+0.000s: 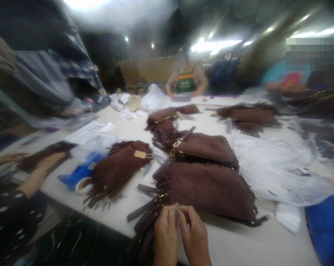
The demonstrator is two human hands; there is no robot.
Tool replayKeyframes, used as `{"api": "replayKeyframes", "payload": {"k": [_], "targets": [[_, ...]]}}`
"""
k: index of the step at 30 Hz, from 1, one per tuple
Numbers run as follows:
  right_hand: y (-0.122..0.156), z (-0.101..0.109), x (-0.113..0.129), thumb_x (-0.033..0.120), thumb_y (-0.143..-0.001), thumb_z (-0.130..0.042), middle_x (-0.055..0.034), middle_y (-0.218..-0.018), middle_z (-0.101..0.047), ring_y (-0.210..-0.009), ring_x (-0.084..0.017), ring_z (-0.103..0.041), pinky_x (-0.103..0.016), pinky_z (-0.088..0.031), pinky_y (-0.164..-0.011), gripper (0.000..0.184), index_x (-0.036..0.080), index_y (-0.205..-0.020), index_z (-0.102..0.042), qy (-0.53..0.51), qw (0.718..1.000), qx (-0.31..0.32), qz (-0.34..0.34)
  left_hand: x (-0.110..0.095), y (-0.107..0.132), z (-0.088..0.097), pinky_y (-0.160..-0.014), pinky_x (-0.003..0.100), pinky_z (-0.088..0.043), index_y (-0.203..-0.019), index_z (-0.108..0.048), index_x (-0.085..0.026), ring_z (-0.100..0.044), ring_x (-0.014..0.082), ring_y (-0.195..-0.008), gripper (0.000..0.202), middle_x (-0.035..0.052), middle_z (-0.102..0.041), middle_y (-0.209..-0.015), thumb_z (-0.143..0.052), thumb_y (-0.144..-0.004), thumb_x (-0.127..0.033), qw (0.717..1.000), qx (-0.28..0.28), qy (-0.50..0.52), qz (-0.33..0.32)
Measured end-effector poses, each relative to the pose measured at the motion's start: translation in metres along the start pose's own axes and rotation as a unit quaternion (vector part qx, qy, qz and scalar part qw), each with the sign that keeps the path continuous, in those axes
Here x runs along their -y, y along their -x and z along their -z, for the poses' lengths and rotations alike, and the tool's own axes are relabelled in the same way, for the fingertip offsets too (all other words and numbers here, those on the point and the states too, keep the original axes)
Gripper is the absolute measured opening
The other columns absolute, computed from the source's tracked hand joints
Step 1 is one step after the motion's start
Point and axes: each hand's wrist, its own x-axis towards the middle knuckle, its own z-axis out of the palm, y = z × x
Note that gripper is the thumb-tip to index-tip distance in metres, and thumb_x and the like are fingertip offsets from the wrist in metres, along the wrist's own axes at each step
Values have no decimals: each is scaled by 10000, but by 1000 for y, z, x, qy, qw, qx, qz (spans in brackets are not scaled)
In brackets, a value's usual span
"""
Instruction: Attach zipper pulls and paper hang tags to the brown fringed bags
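A brown suede fringed bag (208, 192) lies on the white table (238, 244) right in front of me. Its dark straps (144, 218) trail off the near edge. My left hand (165, 236) and my right hand (194, 236) are held together just below the bag's gold clasp (163, 195). Both pinch something small and pale between their fingertips (178, 210); I cannot make out what it is. A second brown bag (205, 147) lies behind the first.
More brown fringed bags (119, 170) lie over the table. A blue tape dispenser (79, 177) sits at the left, clear plastic bags (277, 166) at the right. Another person's arm in a dotted sleeve (31, 177) rests at the left. A person in a green apron (186, 79) stands at the far end.
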Motion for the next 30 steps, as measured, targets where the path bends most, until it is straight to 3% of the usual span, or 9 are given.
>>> {"api": "replayKeyframes", "payload": {"k": [3,7,14,19,26,30], "targets": [[0,1,1,338,-943,-474,-20,-842,-670,-767,-150,-635,-212,-473,-703,203,213,-898,-627,-10,1000,6,0,2,-3,7,-798,306,-473,-887,-692,-166,-635,241,-860,327,97,-710,-908,-582,-831,-470,995,31,73,55],[2,1,1,339,-941,-489,-17,-842,-662,-774,-147,-631,-208,-470,-710,186,211,-908,-619,-15,1000,8,-2,9,-8,6,-663,252,-454,-815,-686,-132,-611,189,-717,352,67,-683,-759,-720,-726,-471,977,27,168,130],[1,5,-1,349,-943,-473,-40,-872,-665,-806,-162,-639,-223,-486,-728,209,206,-918,-623,-28,999,16,-10,10,-5,-4,-611,217,-406,-819,-617,-141,-559,127,-653,327,26,-632,-722,-762,-711,-413,948,17,257,184],[3,5,-1,370,-929,-485,-56,-902,-689,-831,-172,-653,-235,-507,-748,230,203,-937,-643,-44,998,19,-29,7,-6,-7,-595,224,-409,-832,-608,-147,-550,129,-650,344,22,-612,-733,-762,-701,-425,948,2,255,191],[10,-1,-3,469,-844,-590,-77,-937,-727,-799,-196,-698,-258,-559,-699,351,182,-1040,-635,-125,977,-24,-170,8,-5,-10,-662,236,-457,-857,-617,-150,-599,153,-721,300,37,-628,-773,-720,-757,-413,930,36,310,193],[10,1,1,457,-830,-607,-76,-919,-734,-761,-196,-697,-250,-557,-654,330,181,-997,-673,-141,974,-20,-175,9,-4,-10,-666,222,-450,-848,-629,-149,-581,138,-716,275,27,-618,-779,-737,-745,-380,922,40,326,206]]}}
